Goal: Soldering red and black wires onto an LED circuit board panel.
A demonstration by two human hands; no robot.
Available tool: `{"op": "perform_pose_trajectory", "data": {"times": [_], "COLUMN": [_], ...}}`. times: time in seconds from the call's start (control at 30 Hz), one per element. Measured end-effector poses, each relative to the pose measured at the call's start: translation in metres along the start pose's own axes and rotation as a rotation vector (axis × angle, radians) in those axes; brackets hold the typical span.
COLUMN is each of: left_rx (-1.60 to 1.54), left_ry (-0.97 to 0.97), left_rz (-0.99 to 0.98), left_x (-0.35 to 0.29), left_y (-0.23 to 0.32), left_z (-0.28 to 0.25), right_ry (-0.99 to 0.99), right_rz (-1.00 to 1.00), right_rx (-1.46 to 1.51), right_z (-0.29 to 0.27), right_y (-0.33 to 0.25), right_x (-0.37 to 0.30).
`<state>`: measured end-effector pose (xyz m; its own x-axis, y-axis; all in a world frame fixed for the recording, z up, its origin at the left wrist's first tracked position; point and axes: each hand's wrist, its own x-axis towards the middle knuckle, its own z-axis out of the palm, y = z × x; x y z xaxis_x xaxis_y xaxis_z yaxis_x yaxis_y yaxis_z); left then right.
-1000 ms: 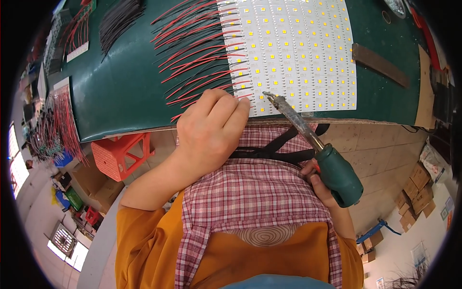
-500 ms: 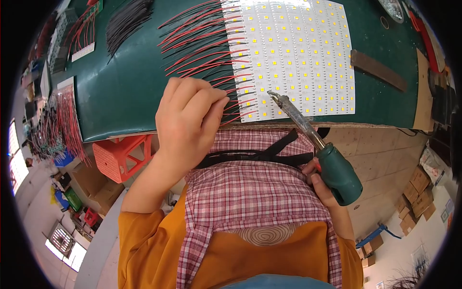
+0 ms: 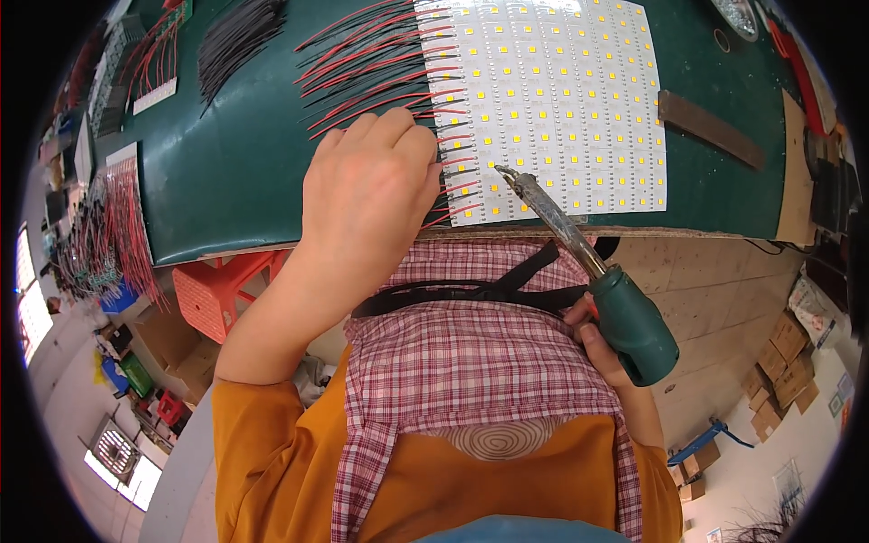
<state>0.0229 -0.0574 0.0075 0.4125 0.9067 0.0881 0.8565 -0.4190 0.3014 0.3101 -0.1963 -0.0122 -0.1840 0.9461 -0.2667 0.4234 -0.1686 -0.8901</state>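
Note:
A white LED board (image 3: 579, 118) with rows of yellow chips lies on the green table. Red and black wires (image 3: 380, 63) stick out from its left edge. My left hand (image 3: 371, 185) is closed over the lower wires at that edge, its fingertips hidden beneath the knuckles, so what they pinch cannot be made out. In my right hand (image 3: 602, 348) is a soldering iron (image 3: 638, 326) with a green handle, partly covering the fingers. Its shaft slants up and left, and the tip is over the board's lower left part, right of my left hand.
A bundle of black wires (image 3: 240, 45) rests at the far left, near a small wired strip (image 3: 156, 96). More red wires (image 3: 127, 208) hang over the table's left edge. Right of the board lies a brown flat bar (image 3: 711, 129). A red stool (image 3: 213, 294) stands below the table.
My left hand has moved slightly up and right, turning its knuckles over the wires. The soldering iron's tip has shifted a little up and left.

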Motion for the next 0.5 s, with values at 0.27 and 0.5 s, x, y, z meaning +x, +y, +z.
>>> {"op": "perform_pose_trajectory", "data": {"times": [0.27,0.5], "left_rx": [-0.202,-0.374], "left_ry": [0.101,0.047], "left_rz": [0.03,0.131], "left_x": [-0.003,-0.025], "left_y": [-0.011,0.015], "left_z": [0.011,-0.005], "right_ry": [-0.111,-0.206], "right_rz": [-0.029,-0.128], "right_rx": [0.11,0.035], "right_z": [-0.003,-0.013], "right_y": [0.021,0.02], "right_x": [-0.015,-0.016]}}
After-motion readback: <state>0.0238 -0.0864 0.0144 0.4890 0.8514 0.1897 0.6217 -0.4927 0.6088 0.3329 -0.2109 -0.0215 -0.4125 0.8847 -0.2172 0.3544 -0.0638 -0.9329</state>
